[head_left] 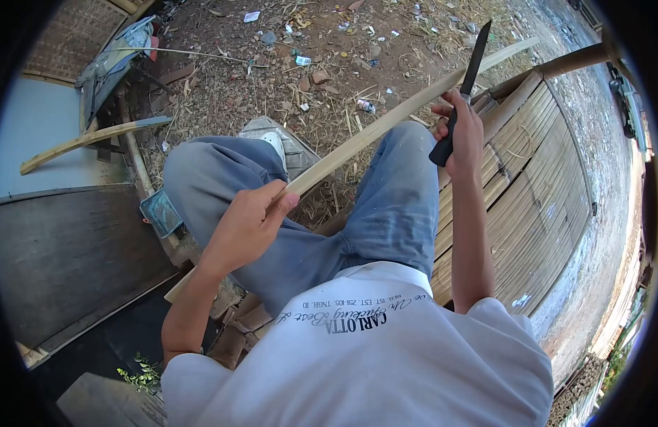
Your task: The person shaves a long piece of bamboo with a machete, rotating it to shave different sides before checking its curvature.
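A long pale bamboo strip (pixel 372 134) runs slantwise across my lap, from low on the left to the upper right. My left hand (pixel 252 226) is closed round its lower part, above my left thigh, with the thumb along the top. In my right hand (pixel 461 135) is a knife (pixel 476 62) with a black handle and a dark blade pointing up and away. The blade crosses over the strip in this view, and the fingertips of that hand are right at the strip's edge. The strip's lower end passes behind my left forearm.
To my right lies a slatted bamboo platform (pixel 535 192) with a pole along its far edge. A curved piece of wood (pixel 94 144) sticks out at the left, near a blue plastic basket (pixel 162 213). Litter and dry straw cover the dirt ground (pixel 329 43) ahead.
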Demonstrator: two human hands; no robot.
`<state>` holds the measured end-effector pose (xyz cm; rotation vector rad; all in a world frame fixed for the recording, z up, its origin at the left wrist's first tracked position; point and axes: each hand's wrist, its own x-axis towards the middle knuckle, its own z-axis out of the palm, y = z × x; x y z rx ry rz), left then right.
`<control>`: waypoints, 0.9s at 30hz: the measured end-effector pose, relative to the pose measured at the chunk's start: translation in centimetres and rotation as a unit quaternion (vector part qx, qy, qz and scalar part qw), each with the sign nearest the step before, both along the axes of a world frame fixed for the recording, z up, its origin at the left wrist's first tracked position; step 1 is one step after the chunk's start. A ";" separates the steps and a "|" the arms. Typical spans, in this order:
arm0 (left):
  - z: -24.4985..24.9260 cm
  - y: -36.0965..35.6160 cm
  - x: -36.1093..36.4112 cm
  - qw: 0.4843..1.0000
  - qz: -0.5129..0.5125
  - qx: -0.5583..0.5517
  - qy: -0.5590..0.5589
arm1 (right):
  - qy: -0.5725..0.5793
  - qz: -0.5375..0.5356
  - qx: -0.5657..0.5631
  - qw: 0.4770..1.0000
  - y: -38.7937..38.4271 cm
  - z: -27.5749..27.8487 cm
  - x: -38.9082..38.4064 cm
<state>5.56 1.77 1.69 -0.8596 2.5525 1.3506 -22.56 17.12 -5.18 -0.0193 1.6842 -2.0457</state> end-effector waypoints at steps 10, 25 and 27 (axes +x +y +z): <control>-2.7 0.7 -2.8 0.994 0.002 -0.092 0.060 | 0.400 0.251 0.344 0.812 -1.1 -3.6 7.5; -2.3 0.1 -1.6 0.995 0.080 -0.027 0.046 | 0.167 0.148 0.266 0.938 0.1 -2.4 0.9; -2.5 0.1 -2.1 0.993 0.071 0.077 0.046 | 0.101 0.084 0.114 0.985 -0.8 -1.5 3.9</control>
